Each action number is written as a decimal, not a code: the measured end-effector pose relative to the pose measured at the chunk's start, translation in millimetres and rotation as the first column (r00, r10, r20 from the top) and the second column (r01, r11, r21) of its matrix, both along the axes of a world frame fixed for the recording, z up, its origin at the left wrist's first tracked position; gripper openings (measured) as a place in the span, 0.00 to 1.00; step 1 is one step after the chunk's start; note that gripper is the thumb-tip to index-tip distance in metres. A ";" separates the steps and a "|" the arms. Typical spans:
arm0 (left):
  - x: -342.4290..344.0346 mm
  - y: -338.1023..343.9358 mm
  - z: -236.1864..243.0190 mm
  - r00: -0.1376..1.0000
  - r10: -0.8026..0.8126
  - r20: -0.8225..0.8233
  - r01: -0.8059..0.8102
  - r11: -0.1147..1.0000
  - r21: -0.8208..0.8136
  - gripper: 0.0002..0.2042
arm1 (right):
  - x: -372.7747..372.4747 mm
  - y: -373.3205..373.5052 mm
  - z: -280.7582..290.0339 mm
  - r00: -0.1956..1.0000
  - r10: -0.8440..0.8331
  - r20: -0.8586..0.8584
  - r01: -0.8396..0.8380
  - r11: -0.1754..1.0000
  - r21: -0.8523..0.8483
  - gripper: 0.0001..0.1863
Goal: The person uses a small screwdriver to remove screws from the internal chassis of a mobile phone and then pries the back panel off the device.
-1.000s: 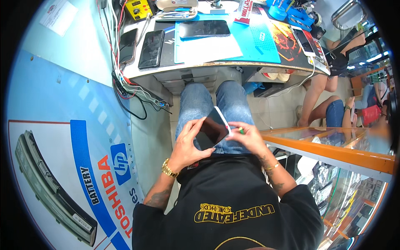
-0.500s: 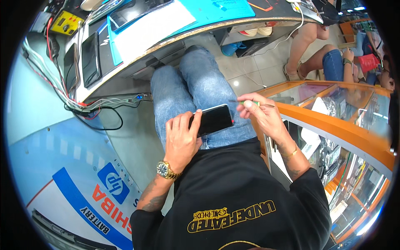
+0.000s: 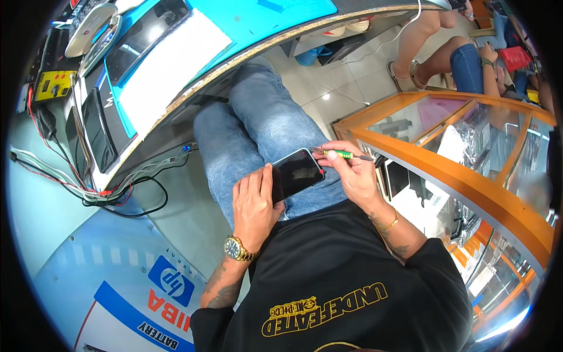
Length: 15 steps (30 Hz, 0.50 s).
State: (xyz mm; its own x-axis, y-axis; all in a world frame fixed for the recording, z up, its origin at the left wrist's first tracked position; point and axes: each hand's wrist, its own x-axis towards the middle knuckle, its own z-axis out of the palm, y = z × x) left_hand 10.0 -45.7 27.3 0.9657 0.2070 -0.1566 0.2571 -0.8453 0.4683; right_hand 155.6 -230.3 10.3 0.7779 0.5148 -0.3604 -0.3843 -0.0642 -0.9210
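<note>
My left hand (image 3: 256,199) is closed round the left end of a phone (image 3: 290,176) with a dark screen and a light edge, held over my lap. A small red bit shows at the phone's right end. My right hand (image 3: 349,173) grips a slim tool (image 3: 343,154) with a green handle between thumb and fingers. The tool's tip is at the phone's upper right corner; I cannot tell whether it touches it.
The desk ahead holds a blue mat (image 3: 264,17), white paper (image 3: 173,64), phones (image 3: 99,132) and a yellow instrument (image 3: 54,86). Cables (image 3: 141,188) hang at its left. An orange-framed glass display case (image 3: 510,211) stands at my right, with other people (image 3: 466,64) beyond it.
The phone has gone from upright-angled to lying more sideways. My right hand first moved away from it with the tool, and is now back at its right end. My view has turned.
</note>
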 end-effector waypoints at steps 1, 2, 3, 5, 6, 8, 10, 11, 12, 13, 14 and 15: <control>-0.1 0.1 -0.9 1.000 -0.004 -0.001 0.004 1.000 -0.002 0.46 | 0.5 0.3 -0.2 1.000 -0.004 -0.001 0.004 1.000 -0.002 0.13; -0.5 0.0 -2.1 1.000 -0.004 0.012 0.004 1.000 0.006 0.46 | 1.4 0.7 0.2 1.000 0.014 0.010 -0.014 1.000 -0.019 0.13; -0.8 0.3 -2.3 1.000 -0.003 0.024 0.003 1.000 0.015 0.46 | 1.4 1.2 0.4 0.999 0.032 0.020 -0.031 0.999 -0.035 0.13; 0.9 -0.1 0.6 1.000 -0.003 0.012 0.003 1.000 0.014 0.46 | 2.4 -0.3 0.2 0.997 0.060 0.057 -0.056 0.996 -0.064 0.13; 1.7 -0.8 2.1 1.000 0.003 0.003 -0.003 1.000 0.011 0.46 | 3.1 -1.4 0.5 0.991 0.095 0.096 -0.086 0.992 -0.095 0.12; 0.8 -1.3 3.0 1.000 0.010 0.001 -0.010 1.000 0.011 0.46 | 4.3 -2.0 3.1 0.975 0.152 0.163 -0.127 0.980 -0.155 0.12; 1.0 -1.6 3.4 1.000 0.018 0.005 -0.018 1.000 0.010 0.45 | 5.3 -1.5 8.1 0.949 0.213 0.230 -0.163 0.962 -0.219 0.11; 1.1 -1.4 3.6 1.000 0.020 0.004 -0.020 1.000 0.004 0.45 | 5.0 -0.6 11.1 0.928 0.226 0.297 -0.157 0.958 -0.239 0.10; 1.3 -0.9 3.8 1.000 0.020 0.004 -0.020 1.000 -0.001 0.45 | 4.7 0.9 13.2 0.901 0.238 0.364 -0.149 0.955 -0.256 0.09; 1.3 -0.8 4.4 1.000 0.023 0.007 -0.023 1.000 0.001 0.45 | 3.6 2.8 15.1 0.898 0.241 0.367 -0.151 0.955 -0.256 0.09; 1.3 -0.9 5.1 1.000 0.022 0.004 -0.022 1.000 0.002 0.44 | 1.8 5.3 16.9 0.824 0.278 0.494 -0.132 0.942 -0.310 0.09; 1.1 -1.2 5.7 1.000 0.020 0.000 -0.020 1.000 0.003 0.44 | -0.8 7.7 18.5 0.730 0.315 0.607 -0.102 0.927 -0.360 0.09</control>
